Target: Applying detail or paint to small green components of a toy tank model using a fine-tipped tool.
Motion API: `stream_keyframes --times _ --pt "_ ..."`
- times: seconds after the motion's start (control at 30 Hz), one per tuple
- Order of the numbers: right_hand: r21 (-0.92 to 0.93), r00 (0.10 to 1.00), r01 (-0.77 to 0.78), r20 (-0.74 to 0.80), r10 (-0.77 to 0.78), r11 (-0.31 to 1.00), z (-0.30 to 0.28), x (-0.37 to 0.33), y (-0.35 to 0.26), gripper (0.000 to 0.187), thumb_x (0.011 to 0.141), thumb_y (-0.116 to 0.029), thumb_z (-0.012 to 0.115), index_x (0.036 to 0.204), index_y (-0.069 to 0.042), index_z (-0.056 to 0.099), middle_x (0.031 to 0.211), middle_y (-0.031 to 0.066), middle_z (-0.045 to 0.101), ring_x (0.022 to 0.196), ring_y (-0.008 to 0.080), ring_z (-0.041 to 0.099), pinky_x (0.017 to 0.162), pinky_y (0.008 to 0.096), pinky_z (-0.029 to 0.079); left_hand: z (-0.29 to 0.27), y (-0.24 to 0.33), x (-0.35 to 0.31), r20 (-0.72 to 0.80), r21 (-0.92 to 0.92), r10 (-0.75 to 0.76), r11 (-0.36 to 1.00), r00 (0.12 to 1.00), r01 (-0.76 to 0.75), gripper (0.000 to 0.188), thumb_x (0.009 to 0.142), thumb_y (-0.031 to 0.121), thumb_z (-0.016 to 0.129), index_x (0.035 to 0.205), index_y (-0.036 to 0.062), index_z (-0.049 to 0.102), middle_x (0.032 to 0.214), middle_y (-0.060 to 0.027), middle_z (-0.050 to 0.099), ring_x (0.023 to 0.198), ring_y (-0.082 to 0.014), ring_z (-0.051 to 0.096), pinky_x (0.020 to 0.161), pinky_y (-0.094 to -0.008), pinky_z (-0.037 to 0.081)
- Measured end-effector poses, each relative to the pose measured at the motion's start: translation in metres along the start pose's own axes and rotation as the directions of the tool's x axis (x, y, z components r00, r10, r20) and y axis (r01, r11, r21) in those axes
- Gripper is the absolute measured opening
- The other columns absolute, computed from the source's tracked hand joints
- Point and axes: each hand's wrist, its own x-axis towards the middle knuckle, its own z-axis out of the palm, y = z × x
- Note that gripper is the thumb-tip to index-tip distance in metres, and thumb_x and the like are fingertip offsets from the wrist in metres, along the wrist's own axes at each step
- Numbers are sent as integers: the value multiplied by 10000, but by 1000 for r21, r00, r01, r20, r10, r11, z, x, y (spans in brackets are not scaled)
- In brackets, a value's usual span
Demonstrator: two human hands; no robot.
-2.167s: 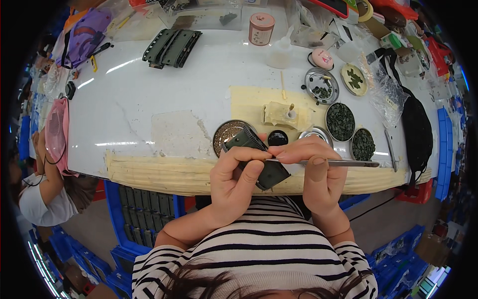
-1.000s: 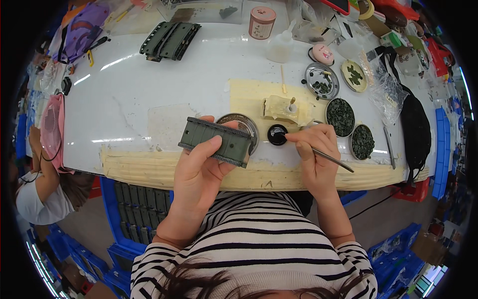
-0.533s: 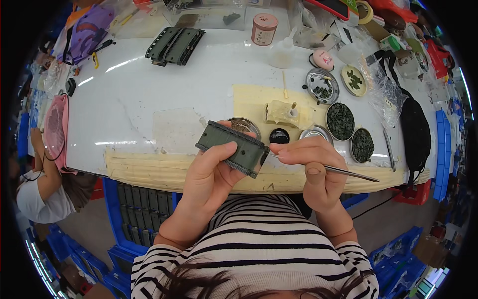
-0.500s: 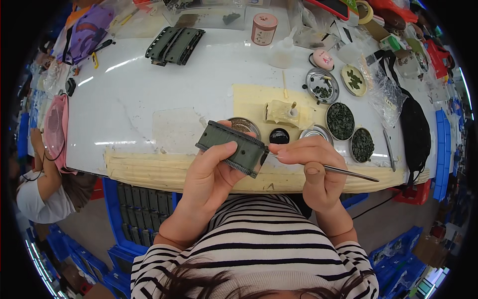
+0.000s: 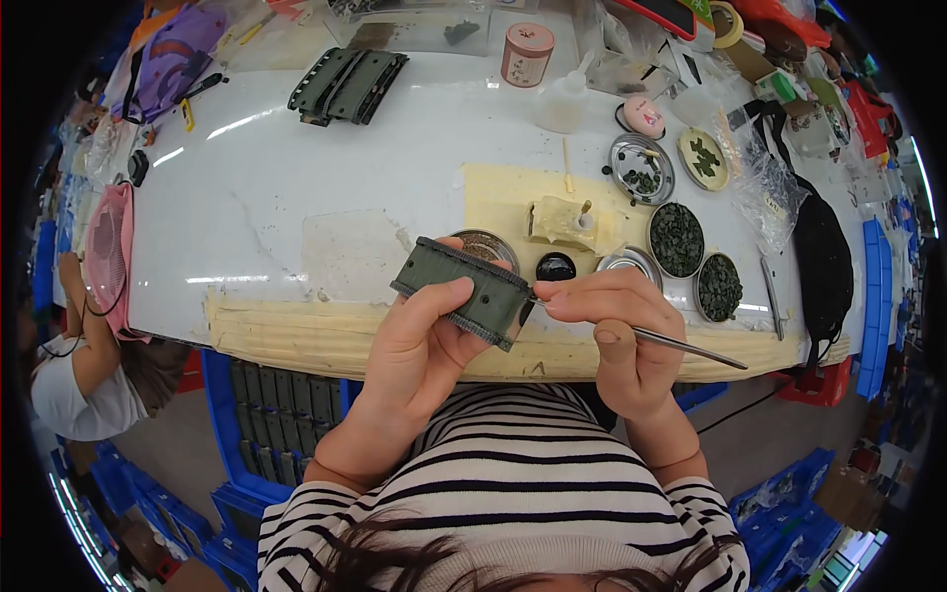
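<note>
Lower centre of the frame, and the green ridged part [image 5: 459, 283] is up off the table [image 5: 252, 178], gripped between the left hand's [image 5: 419, 331] thumb and fingers. The right hand [image 5: 626, 331] pinches a thin metal tool [image 5: 691, 348], tip at the part's right end; contact is too small to call. This one looks mid-work! Similar pieces [image 5: 347, 87] lie upper left, more fill the blue crate [image 5: 225, 419], lower left; finished or waiting, I can't tell.
</note>
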Motion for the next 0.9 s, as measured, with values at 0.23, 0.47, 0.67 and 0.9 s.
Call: stream_keyframes --times 0.23,0.47,0.67,0.9 --pt "-35 1000 19 18 -19 999 0 2 0 146 868 -66 611 973 -19 700 976 119 686 846 213 640 735 294 519 -1 1 0 7 2 -2 1000 1000 2 317 897 61 539 1192 119 439 1147 -142 594 1044 -235 626 832 -352 577" --pt "-67 999 20 28 -19 998 1 1 0 147 859 -63 617 973 -14 695 975 120 682 852 218 646 731 293 521 -2 0 0 -6 8 7 1000 1000 -7 318 895 59 540 1198 103 452 1145 -154 593 1046 -238 621 847 -352 563" --pt "-96 998 57 19 -56 994 3 0 1 157 850 -47 616 984 -10 690 977 127 677 847 219 657 712 290 530 -2 -2 0 -2 -23 13 1000 1000 -13 343 889 56 543 1223 75 465 1142 -176 592 1064 -249 608 887 -357 534" --pt "-109 997 83 20 -81 991 4 0 1 154 842 -34 616 975 -3 687 966 136 674 839 215 664 694 283 539 -2 -4 -1 0 -34 21 999 1000 -21 344 882 59 554 1213 83 466 1141 -177 593 1048 -243 611 874 -352 534"
